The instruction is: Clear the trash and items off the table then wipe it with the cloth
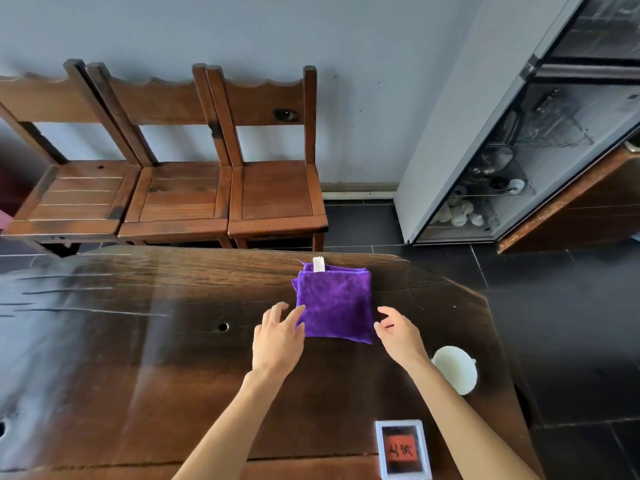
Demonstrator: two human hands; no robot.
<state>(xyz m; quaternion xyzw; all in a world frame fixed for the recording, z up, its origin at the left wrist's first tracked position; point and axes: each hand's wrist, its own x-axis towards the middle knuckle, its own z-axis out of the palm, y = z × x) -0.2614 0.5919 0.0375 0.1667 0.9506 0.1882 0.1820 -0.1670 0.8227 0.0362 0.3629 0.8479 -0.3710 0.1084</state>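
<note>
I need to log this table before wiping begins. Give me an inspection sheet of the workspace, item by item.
Surface: dark wooden table, glare on its left part, a small hole near the middle.
Job's things: folded purple cloth lying flat, white tag at its far edge.
Clutter: white round object near the right edge; framed card with a red patch at the near edge.
Hands: left hand touches the cloth's left edge, fingers relaxed; right hand at its near right corner, grip unclear.
Cables: nothing seen.
Surroundings: three wooden chairs against the wall; glass-fronted cabinet holding crockery, right.

framed card (403, 450) cut by bottom edge, white bowl (456, 373) partly behind right forearm, cabinet (519, 150) contents blurred
</note>
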